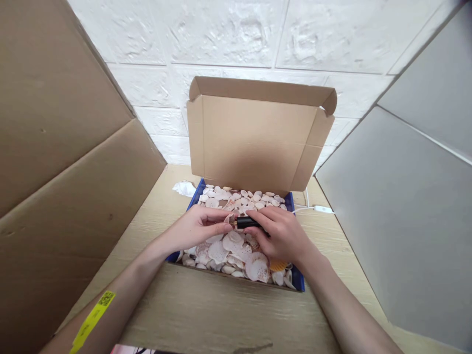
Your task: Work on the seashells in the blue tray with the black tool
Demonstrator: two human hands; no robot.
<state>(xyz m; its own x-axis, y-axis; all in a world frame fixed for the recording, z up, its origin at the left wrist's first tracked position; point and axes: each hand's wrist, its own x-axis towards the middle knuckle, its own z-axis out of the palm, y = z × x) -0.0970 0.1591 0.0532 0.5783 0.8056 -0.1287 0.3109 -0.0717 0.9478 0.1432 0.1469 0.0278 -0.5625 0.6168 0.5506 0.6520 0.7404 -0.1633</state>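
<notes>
My left hand (201,225) pinches a small pinkish seashell (229,219) between thumb and fingers. In my right hand (280,233) is a black pen-like mini drill (244,222), its thin brass-coloured tip pointing left. The tip meets the shell or sits very close to it; fingers partly hide the spot. Both hands are over an open blue-sided cardboard box (302,284) full of seashells. Larger speckled scallop shells (256,265) lie towards the front, with smaller pale shells (258,199) at the back. An orange shell (278,265) shows under my right hand.
The box's brown lid (254,132) stands raised against the white brick-pattern wall (228,34). A white cable with an inline switch (323,209) runs off right. Crumpled white material (184,188) lies left. Cardboard (55,196) and a grey panel (398,206) flank the wooden table (221,314).
</notes>
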